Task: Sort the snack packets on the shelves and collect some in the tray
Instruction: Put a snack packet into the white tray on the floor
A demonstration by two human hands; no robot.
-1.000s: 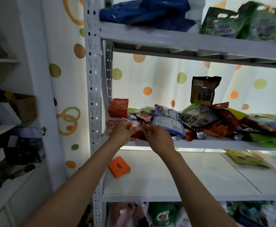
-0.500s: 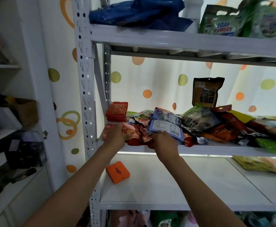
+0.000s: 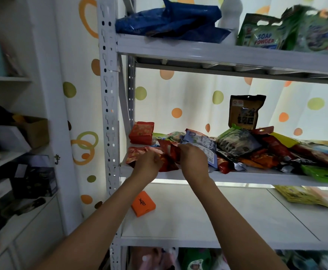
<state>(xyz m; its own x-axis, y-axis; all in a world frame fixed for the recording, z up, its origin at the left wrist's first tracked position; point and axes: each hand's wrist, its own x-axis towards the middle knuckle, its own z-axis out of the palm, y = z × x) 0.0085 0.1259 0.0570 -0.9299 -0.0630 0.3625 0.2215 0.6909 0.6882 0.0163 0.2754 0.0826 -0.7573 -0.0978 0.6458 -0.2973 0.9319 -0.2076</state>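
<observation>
Both hands up at the middle shelf (image 3: 256, 177) of a white metal rack. Left hand (image 3: 147, 162) has fingers curled onto an orange-red packet (image 3: 139, 153) lying at the shelf's left front edge. Right hand (image 3: 193, 158) grips a dark red packet (image 3: 169, 156) just beside it, w/ the packet's top sticking up between the two hands. A blue-and-white packet (image 3: 202, 143) lies right behind the right hand, touching it.

Rest of the snack pile spreads right along the same shelf: a green-and-black packet (image 3: 237, 142), red and orange ones, a bright green packet (image 3: 322, 173) at the far right front. A brown pouch (image 3: 244, 112) stands upright at the back. Red box (image 3: 141, 132) sits at the back left corner.

Shelf below: small orange box (image 3: 143, 204) near the left, yellow packets (image 3: 299, 195) at the right. Top shelf: blue bag (image 3: 171, 20), white bottle (image 3: 230, 12), green soap powder bags (image 3: 264, 34).
</observation>
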